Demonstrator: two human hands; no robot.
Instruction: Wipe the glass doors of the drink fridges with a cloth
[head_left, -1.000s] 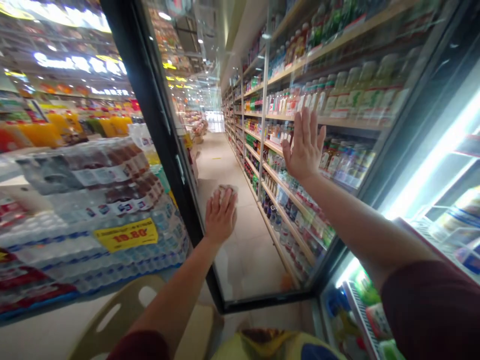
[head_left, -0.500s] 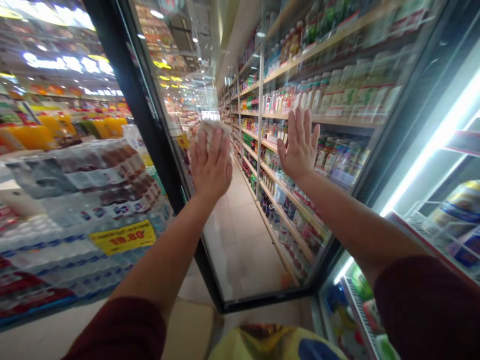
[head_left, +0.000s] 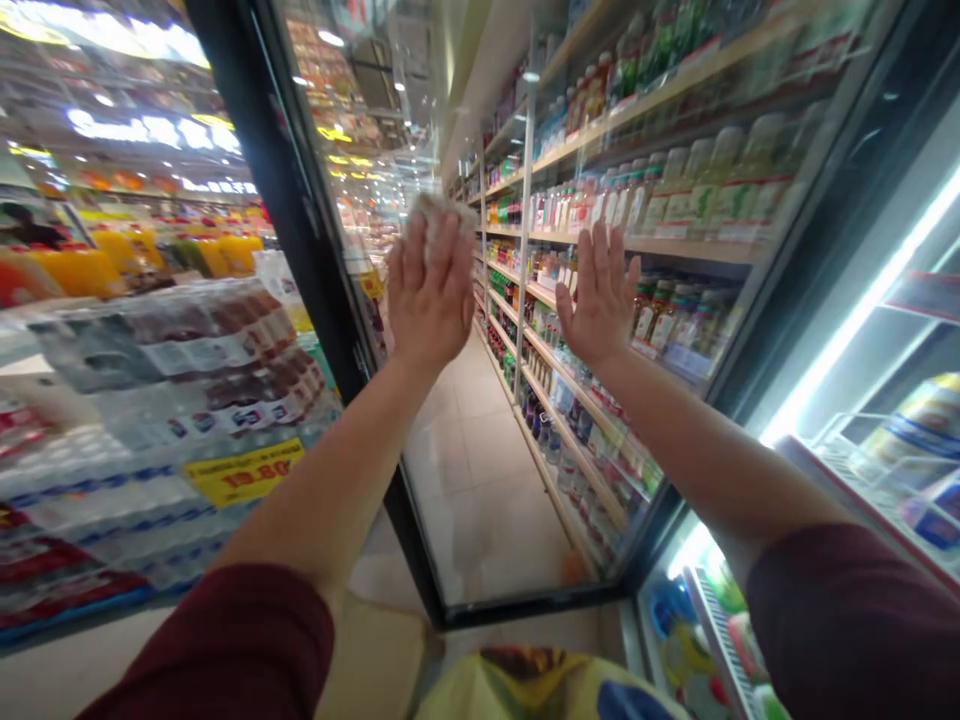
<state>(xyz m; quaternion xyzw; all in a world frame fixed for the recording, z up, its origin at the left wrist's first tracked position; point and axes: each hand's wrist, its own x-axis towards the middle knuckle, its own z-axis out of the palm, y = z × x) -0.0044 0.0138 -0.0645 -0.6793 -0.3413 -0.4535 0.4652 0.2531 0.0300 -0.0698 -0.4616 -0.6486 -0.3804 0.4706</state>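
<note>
An open glass cooler door with a black frame stands in front of me. My left hand presses a crumpled pale cloth flat against the upper part of the glass, fingers pointing up over the cloth. My right hand rests flat on the same pane a little to the right, fingers spread and nothing in it. Both arms wear dark red sleeves.
To the right, the lit cooler interior holds wire shelves with packaged drinks. Stacked packs of bottled water with a yellow price tag lie at left. Through the glass runs an aisle of drink shelves. A yellow object sits at the bottom edge.
My left hand has carried the cloth up the glass from the lower middle of the pane to near the top. My right hand has stayed flat on the glass.
</note>
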